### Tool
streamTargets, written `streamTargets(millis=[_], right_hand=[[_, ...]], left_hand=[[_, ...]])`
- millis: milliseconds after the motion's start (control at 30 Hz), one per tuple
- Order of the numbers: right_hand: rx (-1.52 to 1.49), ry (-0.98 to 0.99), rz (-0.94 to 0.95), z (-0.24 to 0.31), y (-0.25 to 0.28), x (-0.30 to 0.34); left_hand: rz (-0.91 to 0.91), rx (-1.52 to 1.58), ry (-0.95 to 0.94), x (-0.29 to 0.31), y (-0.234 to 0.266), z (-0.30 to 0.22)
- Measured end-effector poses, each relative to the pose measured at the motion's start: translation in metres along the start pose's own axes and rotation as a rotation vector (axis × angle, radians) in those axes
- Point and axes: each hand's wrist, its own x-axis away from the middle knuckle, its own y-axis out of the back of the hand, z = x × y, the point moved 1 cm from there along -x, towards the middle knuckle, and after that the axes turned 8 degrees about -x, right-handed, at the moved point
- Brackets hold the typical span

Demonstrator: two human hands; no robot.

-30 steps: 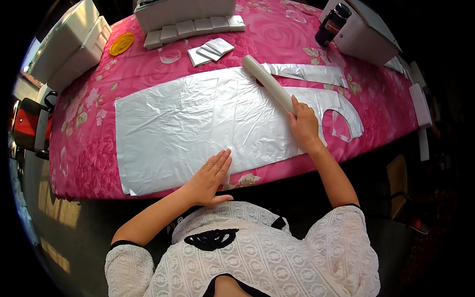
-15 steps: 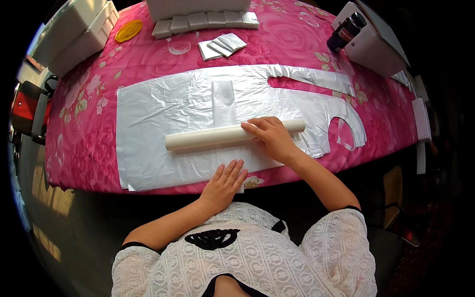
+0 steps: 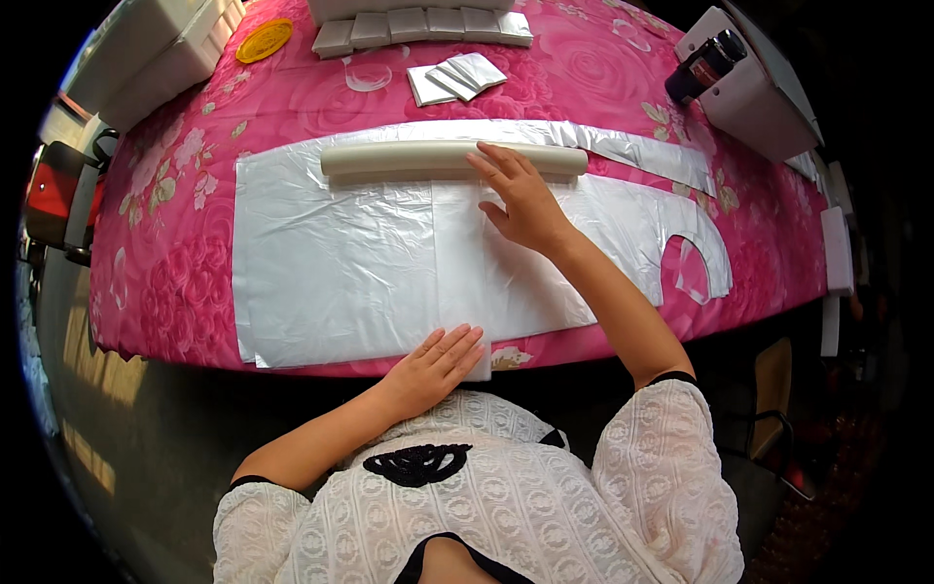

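Note:
A thin, silvery-white plastic apron (image 3: 331, 263) lies spread across the table, with cut-out loops at its right end. Along its far side rests a smooth white tube (image 3: 409, 161), lying roughly left to right. My right hand (image 3: 520, 200) reaches over the tube's right half, fingers spread and fingertips on it, not wrapped round. My left hand (image 3: 433, 370) lies flat at the apron's near edge with fingers stretched out. Beside its fingertips, the end of a white strip (image 3: 479, 367) sticks out at the table edge; most of the strip is hidden.
A pink floral cloth (image 3: 165, 292) covers the table. Beyond the apron lie several folded silvery packets (image 3: 455, 78), with a row of packets (image 3: 428, 25) farther back. A yellow dish (image 3: 264, 41), white foam boxes (image 3: 156, 58) and a dark bottle (image 3: 705, 66) stand around the far edges.
The tube has moved away from me, from the apron's middle to its far side, with my right hand following. The apron's surface looks flatter. My left hand has stayed by the near edge.

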Motion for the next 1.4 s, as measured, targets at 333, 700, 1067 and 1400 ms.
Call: streamTargets(millis=[333, 700, 1067, 1400], right_hand=[[-0.186, 0.09, 0.366, 0.075, -0.019, 0.1], [-0.13, 0.05, 0.227, 0.067, -0.022, 0.091], [-0.014, 0.066, 0.066, 0.062, -0.022, 0.093], [-0.408, -0.412, 0.005, 0.041, -0.019, 0.062]], left_hand=[[-0.1, 0.194, -0.061, 0.003, 0.01, 0.012], [-0.305, 0.429, -0.107, -0.015, 0.033, 0.035], [-0.137, 0.109, 0.092, -0.035, 0.023, 0.059], [-0.058, 0.564, 0.515, -0.052, 0.032, 0.07]])
